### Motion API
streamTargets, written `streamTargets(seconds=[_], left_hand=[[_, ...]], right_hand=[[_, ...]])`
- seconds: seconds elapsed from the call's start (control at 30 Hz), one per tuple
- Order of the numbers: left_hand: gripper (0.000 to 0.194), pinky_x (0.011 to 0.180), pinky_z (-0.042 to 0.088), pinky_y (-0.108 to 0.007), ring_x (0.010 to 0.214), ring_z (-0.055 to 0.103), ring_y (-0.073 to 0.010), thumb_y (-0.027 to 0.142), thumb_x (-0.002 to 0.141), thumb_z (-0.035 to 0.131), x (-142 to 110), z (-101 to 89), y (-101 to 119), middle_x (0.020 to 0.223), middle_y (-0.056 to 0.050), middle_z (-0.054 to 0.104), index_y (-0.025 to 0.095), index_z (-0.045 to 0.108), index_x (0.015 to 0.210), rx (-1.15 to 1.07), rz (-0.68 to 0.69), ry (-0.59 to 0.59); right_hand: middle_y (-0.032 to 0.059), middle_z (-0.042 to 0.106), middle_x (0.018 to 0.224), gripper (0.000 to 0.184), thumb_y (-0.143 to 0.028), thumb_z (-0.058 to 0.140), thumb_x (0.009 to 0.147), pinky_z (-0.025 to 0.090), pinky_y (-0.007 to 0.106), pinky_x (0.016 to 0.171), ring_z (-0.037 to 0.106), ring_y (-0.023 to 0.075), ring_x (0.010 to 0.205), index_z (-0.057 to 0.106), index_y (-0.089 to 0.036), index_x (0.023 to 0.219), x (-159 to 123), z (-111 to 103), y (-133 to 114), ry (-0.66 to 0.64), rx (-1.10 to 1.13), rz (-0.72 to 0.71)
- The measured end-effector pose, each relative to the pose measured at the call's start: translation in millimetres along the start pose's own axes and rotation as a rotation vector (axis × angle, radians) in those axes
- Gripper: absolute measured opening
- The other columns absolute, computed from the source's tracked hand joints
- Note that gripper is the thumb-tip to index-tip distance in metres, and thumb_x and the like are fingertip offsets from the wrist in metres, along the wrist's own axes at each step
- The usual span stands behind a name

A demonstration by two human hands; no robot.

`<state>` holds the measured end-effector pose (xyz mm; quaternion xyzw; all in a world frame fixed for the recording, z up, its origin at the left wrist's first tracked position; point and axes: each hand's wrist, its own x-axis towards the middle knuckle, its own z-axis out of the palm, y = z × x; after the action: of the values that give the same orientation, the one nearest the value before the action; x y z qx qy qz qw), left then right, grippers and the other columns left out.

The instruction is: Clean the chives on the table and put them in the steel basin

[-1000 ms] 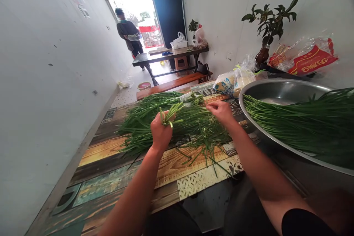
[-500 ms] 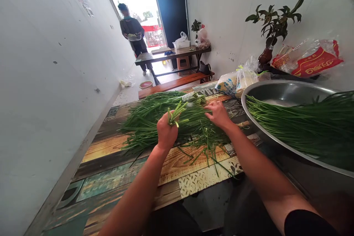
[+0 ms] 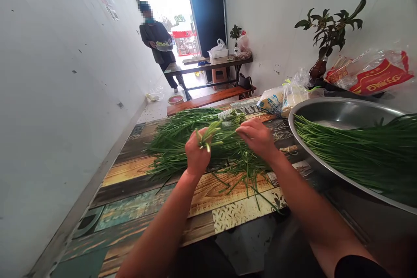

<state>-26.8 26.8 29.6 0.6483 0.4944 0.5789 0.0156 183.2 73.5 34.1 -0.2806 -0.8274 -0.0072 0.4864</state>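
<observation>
My left hand (image 3: 197, 152) is closed round a small bunch of garlic chives (image 3: 210, 135), its pale cut ends pointing up toward me. Beside it on the right, my right hand (image 3: 257, 139) pinches with thumb and fingers at the stalk ends of the chives; the tips are partly hidden. Under and behind both hands spreads a large pile of garlic chives (image 3: 176, 132), with a bundle in a pale wrap (image 3: 225, 115) lying on it. Loose trimmed bits (image 3: 249, 173) are scattered on the table in front of my right hand.
A wide steel basin (image 3: 339, 104) with long chives stands at the right. Behind it are a plastic bag (image 3: 276, 100), a potted plant (image 3: 321, 52) and a red package (image 3: 379, 76). A person (image 3: 158, 43) holding a bowl stands near the doorway, beyond another table (image 3: 192, 67) and a bench (image 3: 202, 100).
My right hand has closed from loosely spread fingers to a pinch and shifted slightly toward my left hand. The view has turned a little; the person by the door has moved slightly.
</observation>
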Motion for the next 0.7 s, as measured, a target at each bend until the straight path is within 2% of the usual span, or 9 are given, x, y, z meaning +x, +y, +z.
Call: streamTargets(seconds=[0.1,0.17,0.3,0.47,0.57,0.63,0.7], left_hand=[[0.018,0.078,0.048,-0.030,0.079,0.060,-0.0157,0.024,0.087,0.054,1.2,-1.3,5.2,0.085,-0.003,0.069,0.022,0.071,0.092,0.066,0.094,-0.086],[0.019,0.080,0.048,-0.030,0.083,0.061,-0.0163,0.024,0.087,0.054,1.2,-0.7,7.8,0.087,-0.003,0.069,0.022,0.071,0.095,0.062,0.097,-0.100],[0.026,0.084,0.049,-0.030,0.093,0.065,-0.0177,0.023,0.090,0.050,-0.7,3.2,9.2,0.101,-0.005,0.070,0.021,0.066,0.110,0.012,-0.011,-0.095],[0.044,0.087,0.050,-0.030,0.099,0.066,-0.0188,0.022,0.086,0.054,-5.6,9.0,5.7,0.111,-0.004,0.069,0.024,0.052,0.130,-0.004,-0.045,-0.215],[0.051,0.091,0.049,-0.030,0.103,0.064,-0.0185,0.021,0.084,0.057,-7.5,10.9,3.7,0.113,-0.003,0.068,0.025,0.047,0.134,-0.001,-0.039,-0.230],[0.049,0.091,0.049,-0.031,0.103,0.064,-0.0188,0.022,0.084,0.057,-7.8,11.4,2.8,0.111,-0.003,0.068,0.023,0.048,0.133,0.002,-0.050,-0.205],[0.047,0.089,0.050,-0.030,0.101,0.064,-0.0186,0.022,0.084,0.057,-7.7,11.7,2.2,0.107,-0.003,0.069,0.022,0.050,0.130,-0.007,-0.054,-0.189]], right_hand=[[0.0040,0.067,0.086,0.013,-0.025,0.054,0.090,0.047,0.034,0.080,0.057,0.0178,0.084,0.066,-0.024,0.091,2.5,2.0,-22.5,-0.047,0.103,-0.084],[0.0043,0.066,0.085,0.012,-0.025,0.053,0.090,0.048,0.034,0.079,0.057,0.0178,0.084,0.065,-0.024,0.090,2.5,4.5,-29.4,-0.048,0.140,-0.095],[0.0053,0.067,0.088,0.014,-0.025,0.050,0.092,0.048,0.034,0.080,0.058,0.0178,0.085,0.064,-0.022,0.091,0.7,7.5,-28.5,0.006,0.131,-0.013],[0.0051,0.067,0.086,0.015,-0.027,0.049,0.092,0.047,0.032,0.080,0.059,0.0175,0.084,0.062,-0.020,0.090,-1.5,11.4,-25.8,0.056,0.136,0.088],[0.0060,0.067,0.089,0.018,-0.032,0.050,0.091,0.048,0.032,0.079,0.060,0.0182,0.086,0.063,-0.019,0.090,-2.7,14.8,-17.3,0.158,0.137,0.231],[0.0064,0.067,0.089,0.019,-0.034,0.053,0.088,0.048,0.032,0.074,0.060,0.0180,0.081,0.064,-0.018,0.087,-3.8,14.2,-4.9,0.236,0.106,0.382],[0.0064,0.066,0.084,0.019,-0.033,0.057,0.085,0.047,0.032,0.072,0.059,0.0184,0.076,0.065,-0.017,0.079,-4.9,10.1,10.4,0.243,0.006,0.542]])
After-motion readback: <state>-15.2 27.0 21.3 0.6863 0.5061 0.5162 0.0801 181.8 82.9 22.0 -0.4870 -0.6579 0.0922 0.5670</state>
